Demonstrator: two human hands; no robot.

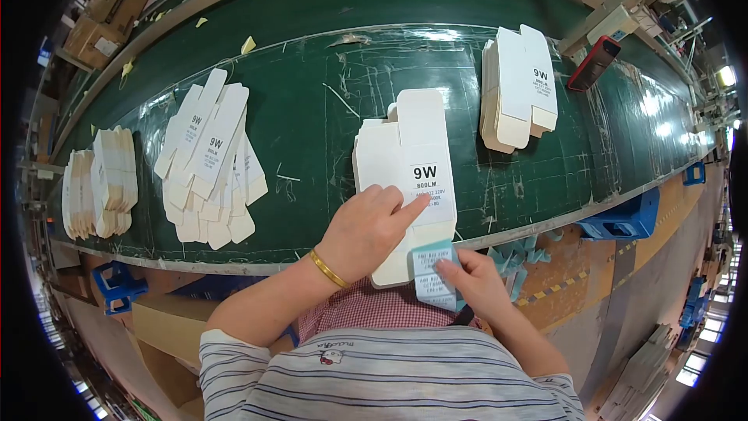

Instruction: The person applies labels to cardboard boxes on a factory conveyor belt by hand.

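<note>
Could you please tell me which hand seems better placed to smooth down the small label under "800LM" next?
Probably the left hand: its index finger rests on the small label, while the right hand is occupied holding the blue label strip.

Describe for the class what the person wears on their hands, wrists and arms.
Both the left hand and the right hand are ungloved. A rounded, gold-coloured bangle circles the left wrist; no jewellery shows on the right. The loose, pale sleeves have thin dark stripes and leave the forearms bare. No markings show on the sleeves beyond the stripes.
</note>
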